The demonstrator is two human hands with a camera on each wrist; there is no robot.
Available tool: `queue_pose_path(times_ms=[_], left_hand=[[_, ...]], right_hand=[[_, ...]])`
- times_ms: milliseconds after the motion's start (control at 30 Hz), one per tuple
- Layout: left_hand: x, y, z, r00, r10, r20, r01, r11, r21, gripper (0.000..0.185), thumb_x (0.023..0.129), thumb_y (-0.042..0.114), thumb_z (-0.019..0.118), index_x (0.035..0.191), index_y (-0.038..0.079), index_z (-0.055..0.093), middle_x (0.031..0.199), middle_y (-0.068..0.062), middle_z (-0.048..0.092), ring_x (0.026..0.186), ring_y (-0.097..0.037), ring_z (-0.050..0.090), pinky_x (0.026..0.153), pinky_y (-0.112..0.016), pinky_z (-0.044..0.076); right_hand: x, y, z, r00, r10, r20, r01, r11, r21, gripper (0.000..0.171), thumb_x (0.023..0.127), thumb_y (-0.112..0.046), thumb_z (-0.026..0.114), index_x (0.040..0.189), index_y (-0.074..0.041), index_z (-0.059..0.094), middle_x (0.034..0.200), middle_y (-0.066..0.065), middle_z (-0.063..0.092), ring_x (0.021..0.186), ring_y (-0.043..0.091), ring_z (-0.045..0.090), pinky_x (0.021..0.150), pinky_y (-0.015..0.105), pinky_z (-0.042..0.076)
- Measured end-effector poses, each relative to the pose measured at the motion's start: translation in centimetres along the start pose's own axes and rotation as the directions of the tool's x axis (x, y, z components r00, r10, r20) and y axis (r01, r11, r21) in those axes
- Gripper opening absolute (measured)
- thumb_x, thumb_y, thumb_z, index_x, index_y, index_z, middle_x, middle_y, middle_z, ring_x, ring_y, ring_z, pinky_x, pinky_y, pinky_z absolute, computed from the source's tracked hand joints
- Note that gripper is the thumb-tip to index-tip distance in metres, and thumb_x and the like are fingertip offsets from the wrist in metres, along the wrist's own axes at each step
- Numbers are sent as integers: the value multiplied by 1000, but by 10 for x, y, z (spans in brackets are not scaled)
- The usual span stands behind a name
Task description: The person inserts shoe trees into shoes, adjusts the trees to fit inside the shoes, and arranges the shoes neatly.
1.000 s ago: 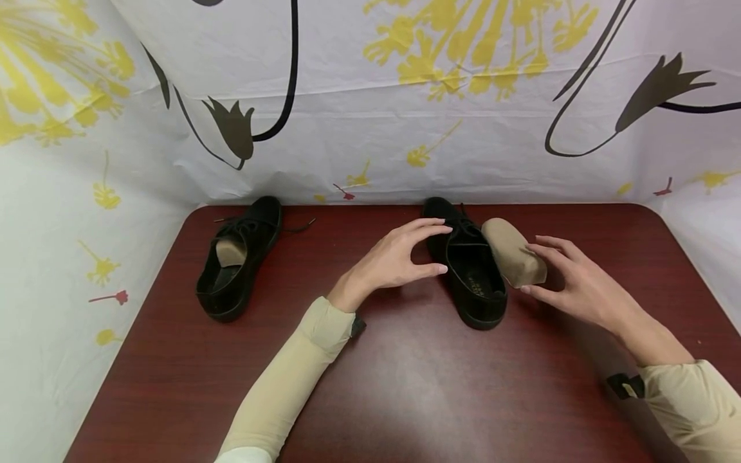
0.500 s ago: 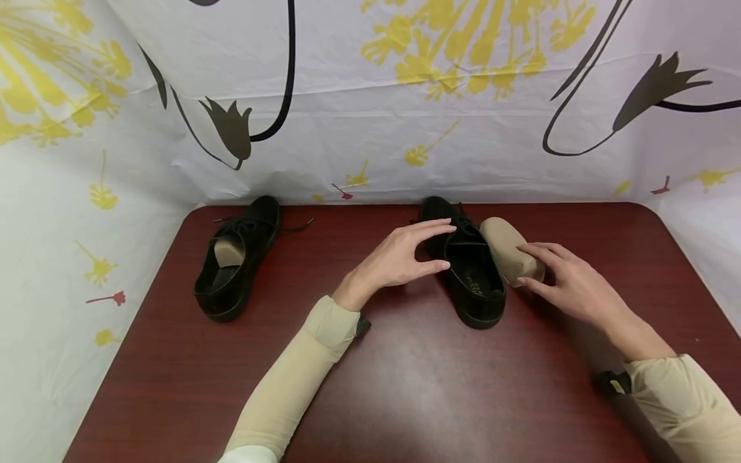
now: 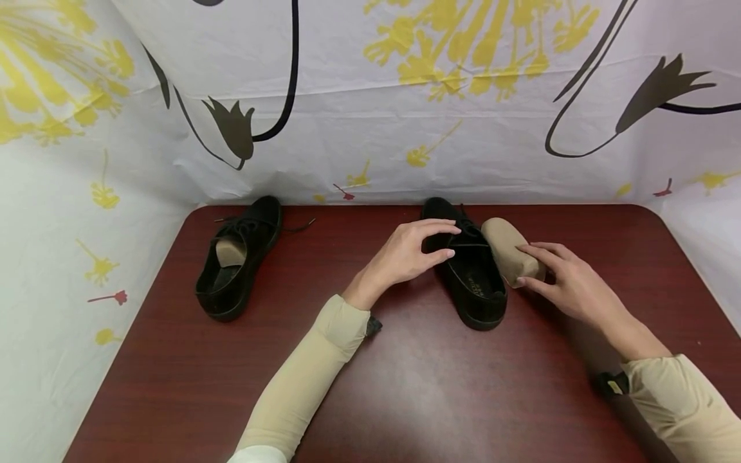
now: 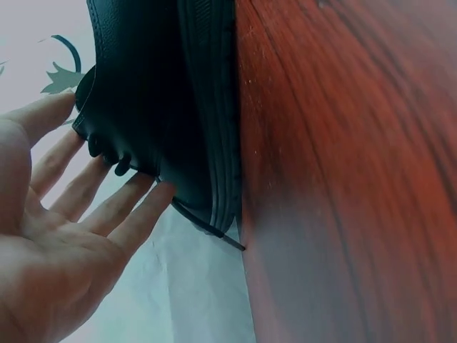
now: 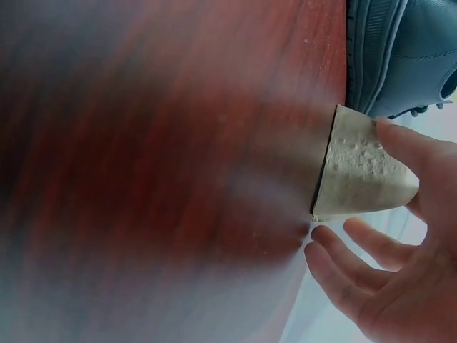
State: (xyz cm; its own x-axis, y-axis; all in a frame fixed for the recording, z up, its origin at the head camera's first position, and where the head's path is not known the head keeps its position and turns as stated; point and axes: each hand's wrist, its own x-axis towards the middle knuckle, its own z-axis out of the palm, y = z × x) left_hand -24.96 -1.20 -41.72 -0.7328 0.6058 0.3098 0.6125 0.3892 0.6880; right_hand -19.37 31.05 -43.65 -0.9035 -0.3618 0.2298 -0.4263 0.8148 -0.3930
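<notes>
A black lace-up shoe (image 3: 479, 315) lies at the back of the table, right of centre, toe pointing away. Against its right side rests a beige molded shoe insert (image 3: 505, 247), outside the shoe. My right hand (image 3: 581, 283) holds the insert's near end between thumb and fingers; in the right wrist view the thumb touches the edge of its rough end face (image 5: 364, 164). Over the shoe's left side my left hand (image 3: 402, 257) hovers with relaxed, spread fingers. In the left wrist view its fingertips (image 4: 166, 191) overlap the laces, and nothing is held.
At the back left stands a second black shoe (image 3: 231, 299), with a similar beige insert (image 3: 229, 253) showing in its opening. Dark red wood forms the table (image 3: 370, 399). A white patterned cloth (image 3: 347, 148) hangs behind the table and along both sides.
My right hand has moved slightly left and closed its fingers onto the insert's near end. The left hand has shifted a little right over the shoe. Both shoes stay put.
</notes>
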Motion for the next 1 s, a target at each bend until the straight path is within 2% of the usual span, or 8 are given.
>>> queue_pose_path(times_ms=[133,367,433,467,533,600,767,1000], left_hand=[[1,-1,3,1000,-2,-14,2,1000,-21,38,94,26,72,130,16,66,141,2,57,133,-6,47,107,-18,34],[0,-1,7,999,-24,-25,24,999,-30,38,94,26,71,131,16,66,142,2,57,131,-12,50,104,-21,38],[0,0,7,999,-44,-24,43,998,-39,39,95,27,70,132,17,66,143,3,56,102,-13,65,89,-18,44],[0,1,8,998,-55,-24,54,997,-47,39,95,27,69,133,17,65,144,4,55,84,-14,65,79,-18,45],[-1,2,8,997,-79,-27,77,995,-61,39,96,28,68,134,19,64,146,7,53,53,-16,51,60,-20,40],[0,2,10,995,-92,-33,90,993,-74,39,97,28,68,134,20,65,146,8,52,39,-19,30,49,-22,31],[0,2,12,994,-97,-51,93,993,-72,38,97,28,67,134,22,65,146,9,52,37,-12,24,44,-21,28],[0,2,14,994,-99,-55,93,991,-97,38,98,27,66,136,22,64,147,9,51,37,-14,25,44,-22,30]], right_hand=[[0,-2,0,1000,-9,-11,9,1000,-9,60,82,-18,83,138,-13,59,135,15,52,118,33,53,86,48,41],[-3,-4,-1,1000,21,-5,-21,1000,-19,58,85,-19,81,138,-13,57,138,15,50,119,34,53,87,52,43],[-4,-4,-2,1000,17,-12,-17,1000,-22,58,85,-16,80,138,-12,57,139,16,49,120,35,52,87,52,42],[-5,-4,-2,1000,13,-20,-14,1000,-20,58,85,-14,80,138,-11,57,139,16,49,120,35,52,87,52,42],[-6,-4,-3,999,14,-40,-15,1000,-12,59,85,-11,80,138,-9,56,138,18,49,121,37,51,87,52,41],[-8,-4,-4,998,20,-64,-21,1000,-1,59,84,-8,80,138,-7,56,138,20,49,121,40,50,87,52,40],[-11,-5,-4,994,40,-97,-39,999,21,60,82,-5,80,137,-5,56,138,24,48,121,44,48,88,54,39],[-13,-3,-5,991,75,-109,-71,997,42,59,75,-10,86,130,-9,64,138,22,50,124,42,47,90,54,37]])
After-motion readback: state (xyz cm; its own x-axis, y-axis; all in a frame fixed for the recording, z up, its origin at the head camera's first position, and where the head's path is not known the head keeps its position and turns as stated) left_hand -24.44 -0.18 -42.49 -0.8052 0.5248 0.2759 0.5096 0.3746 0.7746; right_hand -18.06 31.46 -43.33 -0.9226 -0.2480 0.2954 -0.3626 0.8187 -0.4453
